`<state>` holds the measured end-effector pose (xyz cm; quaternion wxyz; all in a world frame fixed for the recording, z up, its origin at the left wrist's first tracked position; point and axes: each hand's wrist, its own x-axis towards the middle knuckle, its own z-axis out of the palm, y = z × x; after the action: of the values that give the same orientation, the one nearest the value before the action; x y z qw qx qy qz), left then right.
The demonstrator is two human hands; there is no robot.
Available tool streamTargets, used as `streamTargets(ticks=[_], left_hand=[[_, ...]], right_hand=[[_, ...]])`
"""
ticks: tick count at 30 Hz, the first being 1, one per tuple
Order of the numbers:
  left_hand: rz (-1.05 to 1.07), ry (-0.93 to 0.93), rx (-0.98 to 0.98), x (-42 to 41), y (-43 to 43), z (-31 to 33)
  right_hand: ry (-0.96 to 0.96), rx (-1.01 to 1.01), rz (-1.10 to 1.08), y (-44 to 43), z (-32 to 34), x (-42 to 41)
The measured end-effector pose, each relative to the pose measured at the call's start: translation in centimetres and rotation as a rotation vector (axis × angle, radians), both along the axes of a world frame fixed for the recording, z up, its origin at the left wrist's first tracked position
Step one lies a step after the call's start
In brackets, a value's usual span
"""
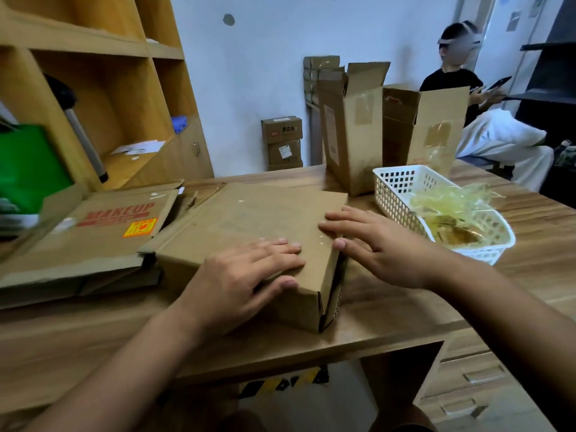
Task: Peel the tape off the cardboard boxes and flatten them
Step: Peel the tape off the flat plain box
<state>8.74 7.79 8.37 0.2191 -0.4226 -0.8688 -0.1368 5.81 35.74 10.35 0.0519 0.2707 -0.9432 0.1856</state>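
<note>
Flattened carton point(93, 238), printed "MAKEUP", orange sticker; beside it plain box point(258, 226), left hand point(240, 282) and right hand point(374, 244) apart, flat on top.

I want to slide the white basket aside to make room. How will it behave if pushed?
The white plastic basket probably slides easily: its lattice walls look thin and light, and it holds only crumpled peeled tape, which adds little weight. It sits low and wide on the wooden table, so tipping seems unlikely. The loose tape heaped above the rim may spill or cling.
</note>
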Motion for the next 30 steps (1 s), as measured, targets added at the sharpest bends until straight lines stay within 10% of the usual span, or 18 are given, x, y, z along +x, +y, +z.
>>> streamTargets(ticks=[20,30], left_hand=[[0.340,-0.197,0.185,-0.6,-7.6,-1.7],[0.377,0.106,-0.014,0.7,-5.1,-1.5]], right_hand=[[0.387,-0.015,0.153,-1.4,-3.1,3.9],[0.421,-0.131,0.075,-0.4,-2.4,2.7]])
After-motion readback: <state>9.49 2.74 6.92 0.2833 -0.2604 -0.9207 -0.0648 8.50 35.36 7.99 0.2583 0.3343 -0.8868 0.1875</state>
